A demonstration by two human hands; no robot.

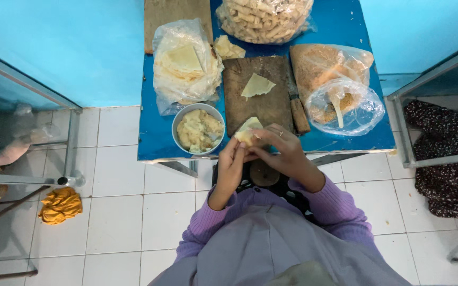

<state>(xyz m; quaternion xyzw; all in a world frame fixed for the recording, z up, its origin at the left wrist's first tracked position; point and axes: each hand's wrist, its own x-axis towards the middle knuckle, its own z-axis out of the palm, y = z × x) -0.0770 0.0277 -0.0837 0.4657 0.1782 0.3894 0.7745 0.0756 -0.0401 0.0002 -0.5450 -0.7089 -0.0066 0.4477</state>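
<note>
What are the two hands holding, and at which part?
Both hands hold one small pale folded wrapper. The left hand grips its lower left edge, the right hand its right side, above the edge of the blue table.

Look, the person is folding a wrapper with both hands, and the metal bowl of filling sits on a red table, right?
Not quite. The table is blue, not red, as the head view shows. The rest holds: both hands, left and right, fold the wrapper, and the metal bowl of filling sits on it.

Single head camera looked steeply down from above person's own lap, facing blue table (157, 143) ahead; hands near, tiled floor (117, 212) at both sides.
</note>
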